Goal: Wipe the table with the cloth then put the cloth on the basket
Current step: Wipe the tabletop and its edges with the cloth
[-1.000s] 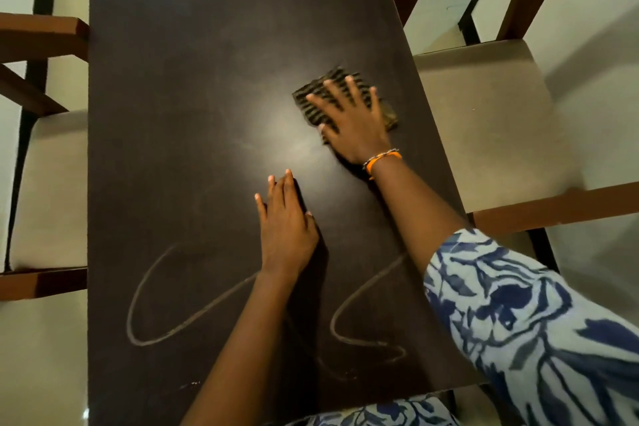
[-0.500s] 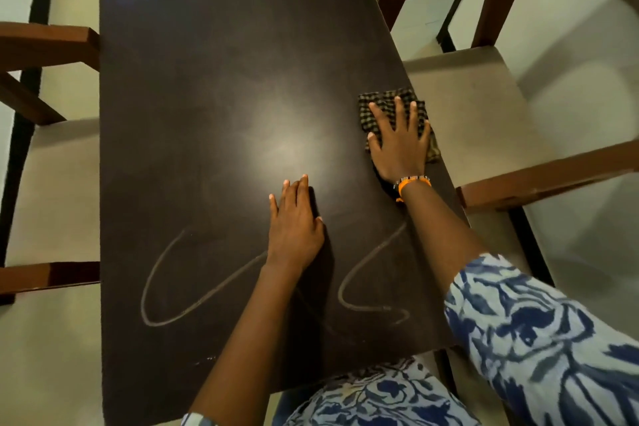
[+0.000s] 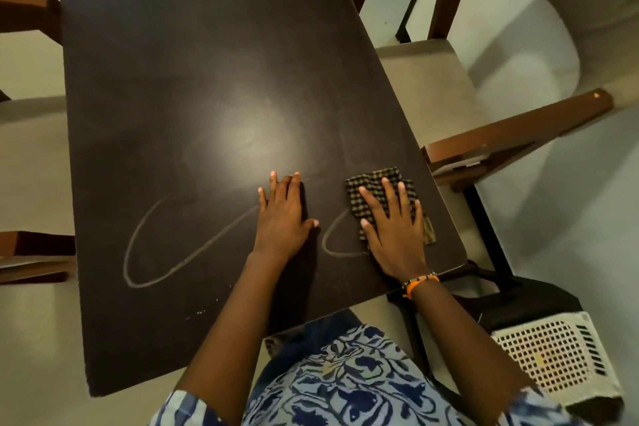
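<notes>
Head camera looks down on the dark table (image 3: 207,62). My right hand (image 3: 394,228) lies flat on the cloth (image 3: 375,185), fingers (image 3: 390,192) spread, pressing it and not gripping it. The cloth is small, checked in dark brown and pale beige, crumpled, near the right edge of the table by the near corner. My left hand (image 3: 281,214) rests flat and empty on the table, just beside a pale looping chalk line (image 3: 138,239). A white perforated basket (image 3: 556,356) stands on the floor, lower right.
</notes>
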Motion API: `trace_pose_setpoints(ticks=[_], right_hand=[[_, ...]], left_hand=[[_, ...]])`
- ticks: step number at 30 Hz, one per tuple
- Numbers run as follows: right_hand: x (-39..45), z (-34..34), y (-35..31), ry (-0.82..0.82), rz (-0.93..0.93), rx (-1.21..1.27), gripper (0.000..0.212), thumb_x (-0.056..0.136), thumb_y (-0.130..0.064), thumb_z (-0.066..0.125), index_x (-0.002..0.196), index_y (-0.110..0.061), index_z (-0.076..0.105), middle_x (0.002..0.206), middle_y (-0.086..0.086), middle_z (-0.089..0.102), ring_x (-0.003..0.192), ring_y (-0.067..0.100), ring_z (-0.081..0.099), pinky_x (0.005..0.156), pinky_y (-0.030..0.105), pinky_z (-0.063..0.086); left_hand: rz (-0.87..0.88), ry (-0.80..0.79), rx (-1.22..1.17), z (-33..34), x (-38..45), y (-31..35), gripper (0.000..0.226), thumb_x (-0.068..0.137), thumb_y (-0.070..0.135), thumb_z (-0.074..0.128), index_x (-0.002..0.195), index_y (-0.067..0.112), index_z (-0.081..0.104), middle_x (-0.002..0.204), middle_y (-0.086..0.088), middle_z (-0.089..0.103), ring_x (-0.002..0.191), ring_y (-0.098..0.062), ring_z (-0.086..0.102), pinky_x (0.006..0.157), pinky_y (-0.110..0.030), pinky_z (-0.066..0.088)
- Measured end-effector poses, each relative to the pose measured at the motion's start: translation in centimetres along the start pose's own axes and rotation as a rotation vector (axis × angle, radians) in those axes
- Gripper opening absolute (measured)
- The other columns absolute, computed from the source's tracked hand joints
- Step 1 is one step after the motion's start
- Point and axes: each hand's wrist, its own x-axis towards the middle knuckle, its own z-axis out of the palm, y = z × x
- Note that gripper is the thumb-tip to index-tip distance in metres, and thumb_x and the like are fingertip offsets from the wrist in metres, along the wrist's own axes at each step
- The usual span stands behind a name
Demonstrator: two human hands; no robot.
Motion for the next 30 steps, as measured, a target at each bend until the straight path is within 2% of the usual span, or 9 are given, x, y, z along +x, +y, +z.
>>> trace_pose_setpoints(ticks=[6, 12, 16, 19, 22, 27, 30], right_hand=[[8.4, -1.6, 0.7, -0.021, -0.02, 0.025, 0.055, 0.095, -0.04, 0.039, 0.146, -0.039, 0.018, 0.159, 0.003, 0.009, 0.146, 0.027, 0.001, 0.114, 0.053, 0.003], [17.1, -3.6, 1.5, -0.055, -0.062, 0.029, 0.056, 0.095, -0.041, 0.04, 0.146, -0.041, 0.017, 0.159, 0.0, 0.006, 0.147, 0.026, -0.002, 0.114, 0.055, 0.002], [19.6, -4.2, 0.8, -0.072, -0.026, 0.069, 0.055, 0.095, -0.042, 0.038, 0.146, -0.041, 0.016, 0.16, 0.0, 0.004, 0.146, 0.027, -0.005, 0.114, 0.057, -0.001], [16.9, -3.7, 0.5, -0.053, -0.034, 0.062, 0.056, 0.095, -0.041, 0.038, 0.147, -0.039, 0.015, 0.16, 0.001, 0.003, 0.146, 0.027, -0.005, 0.114, 0.057, 0.0], [10.5, -2.7, 0.6, -0.047, -0.085, 0.015, 0.057, 0.095, -0.041, 0.038, 0.147, -0.038, 0.014, 0.16, 0.002, 0.002, 0.146, 0.028, -0.004, 0.114, 0.056, 0.001], [-0.6, -0.1, -0.6, -0.117, -0.179, -0.033, 0.059, 0.091, -0.05, 0.024, 0.148, -0.038, 0.008, 0.159, 0.006, 0.003, 0.145, 0.029, -0.004, 0.112, 0.055, 0.0], [-2.0, 0.5, -1.3, -0.127, -0.172, -0.053, 0.061, 0.09, -0.048, 0.025, 0.147, -0.04, 0.004, 0.159, 0.006, 0.005, 0.145, 0.03, -0.002, 0.11, 0.055, 0.001]], left_hand=[[-0.032, -0.001, -0.047, 0.2, 0.5, -0.4, 0.088, 0.085, 0.028, 0.064, 0.149, 0.012, 0.006, 0.157, -0.009, 0.013, 0.147, -0.027, -0.008, 0.117, -0.045, -0.005], [-0.063, 0.041, -0.076, -0.1, 1.2, -0.6, 0.081, 0.088, 0.027, 0.059, 0.149, 0.013, 0.007, 0.157, -0.008, 0.014, 0.147, -0.026, -0.007, 0.117, -0.043, -0.006], [-0.056, 0.044, -0.061, -0.5, 1.8, -0.5, 0.078, 0.089, 0.026, 0.058, 0.149, 0.013, 0.01, 0.157, -0.008, 0.015, 0.147, -0.026, -0.006, 0.117, -0.043, -0.005], [-0.058, 0.025, -0.067, -0.5, 1.9, -0.2, 0.079, 0.089, 0.027, 0.058, 0.149, 0.013, 0.009, 0.158, -0.008, 0.013, 0.147, -0.026, -0.007, 0.117, -0.043, -0.006], [-0.084, -0.005, -0.112, -0.5, 1.9, 0.2, 0.082, 0.089, 0.028, 0.059, 0.15, 0.013, 0.005, 0.158, -0.008, 0.01, 0.146, -0.026, -0.01, 0.116, -0.043, -0.007], [-0.063, -0.008, -0.12, -0.6, 1.5, 0.4, 0.08, 0.09, 0.026, 0.057, 0.149, 0.011, 0.006, 0.158, -0.009, 0.011, 0.146, -0.026, -0.009, 0.118, -0.045, -0.004], [-0.088, 0.011, -0.113, -0.8, 1.0, -0.1, 0.077, 0.091, 0.024, 0.055, 0.149, 0.011, 0.007, 0.157, -0.01, 0.013, 0.147, -0.027, -0.008, 0.118, -0.045, -0.003]])
